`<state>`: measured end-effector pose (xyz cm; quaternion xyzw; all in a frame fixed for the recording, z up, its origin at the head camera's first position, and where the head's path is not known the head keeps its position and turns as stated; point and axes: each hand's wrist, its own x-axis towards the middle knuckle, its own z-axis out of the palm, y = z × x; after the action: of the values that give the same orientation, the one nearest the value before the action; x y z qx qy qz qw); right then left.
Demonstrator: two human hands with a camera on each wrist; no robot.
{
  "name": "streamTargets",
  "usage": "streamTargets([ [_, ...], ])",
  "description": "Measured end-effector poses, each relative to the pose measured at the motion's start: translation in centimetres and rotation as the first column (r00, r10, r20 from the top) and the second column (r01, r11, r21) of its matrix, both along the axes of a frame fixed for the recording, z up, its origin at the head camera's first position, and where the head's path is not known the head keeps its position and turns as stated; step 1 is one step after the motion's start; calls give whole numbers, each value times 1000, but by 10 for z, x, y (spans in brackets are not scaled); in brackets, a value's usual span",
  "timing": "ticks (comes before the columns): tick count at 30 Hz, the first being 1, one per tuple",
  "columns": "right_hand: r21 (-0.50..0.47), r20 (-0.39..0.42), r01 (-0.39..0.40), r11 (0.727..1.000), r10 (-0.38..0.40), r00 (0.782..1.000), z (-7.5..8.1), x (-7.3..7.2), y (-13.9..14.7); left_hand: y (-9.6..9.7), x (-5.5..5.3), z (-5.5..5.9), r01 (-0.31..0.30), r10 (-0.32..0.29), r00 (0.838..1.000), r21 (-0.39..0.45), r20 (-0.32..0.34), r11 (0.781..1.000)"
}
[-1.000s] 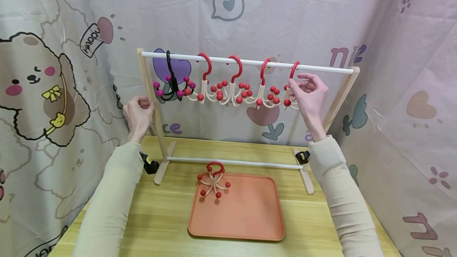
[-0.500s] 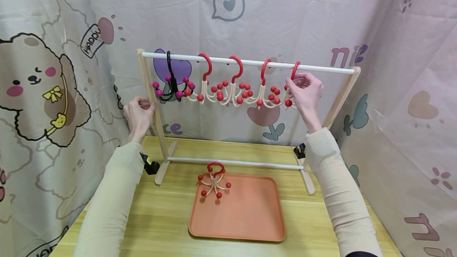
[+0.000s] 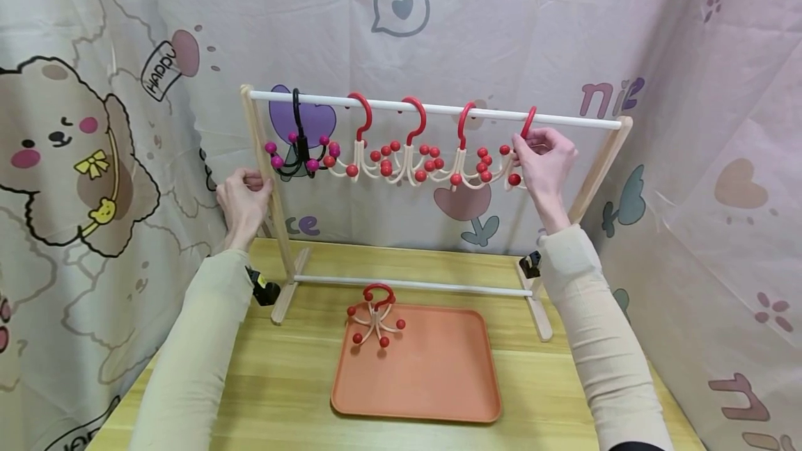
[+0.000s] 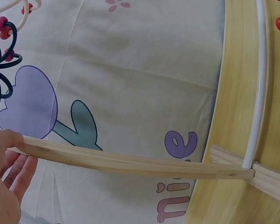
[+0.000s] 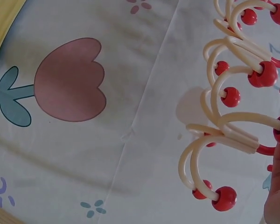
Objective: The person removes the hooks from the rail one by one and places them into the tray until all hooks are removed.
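My left hand (image 3: 246, 207) pinches the left wooden post (image 4: 107, 160) of a hanging rack, thumb on one side and fingers on the other. At the rack's right end, my right hand (image 3: 544, 162) pinches the rightmost red-hooked hanger (image 5: 238, 140) just below its hook, which loops over the white top rail (image 3: 576, 120). Its cream arms end in red balls. Several matching hangers, such as a middle one (image 3: 409, 155), hang to its left. A black hanger with magenta balls (image 3: 301, 148) hangs furthest left.
Below the rack, an orange tray (image 3: 432, 367) lies on the wooden table (image 3: 276, 381). Another red-hooked hanger (image 3: 376, 322) rests on the tray's back left corner. The rack's lower white rail (image 3: 413, 285) runs behind the tray, and a printed curtain (image 3: 489, 26) backs everything.
My right hand first shifted slightly left, then moved back right, sliding the rightmost hanger a little to the right along the rail. My left hand has stayed on the post.
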<state>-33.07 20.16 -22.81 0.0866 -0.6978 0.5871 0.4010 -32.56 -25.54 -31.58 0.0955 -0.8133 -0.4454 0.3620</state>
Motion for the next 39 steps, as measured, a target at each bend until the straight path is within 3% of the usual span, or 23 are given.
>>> streamTargets([
  [20, -59, -110, 60, 996, -67, 992, 1, 11, 13, 1, 0, -1, 6, -6, 1000, 1, 1, 1000],
  [30, -127, -135, 24, 992, -41, 990, 0, 22, 23, -1, 0, 0, 5, -5, 1000, -5, 1, 1000],
  [39, -220, -170, -58, 974, 20, 985, 0, 33, 35, 1, -1, 1, -9, 9, 1000, -8, -12, 1000],
])
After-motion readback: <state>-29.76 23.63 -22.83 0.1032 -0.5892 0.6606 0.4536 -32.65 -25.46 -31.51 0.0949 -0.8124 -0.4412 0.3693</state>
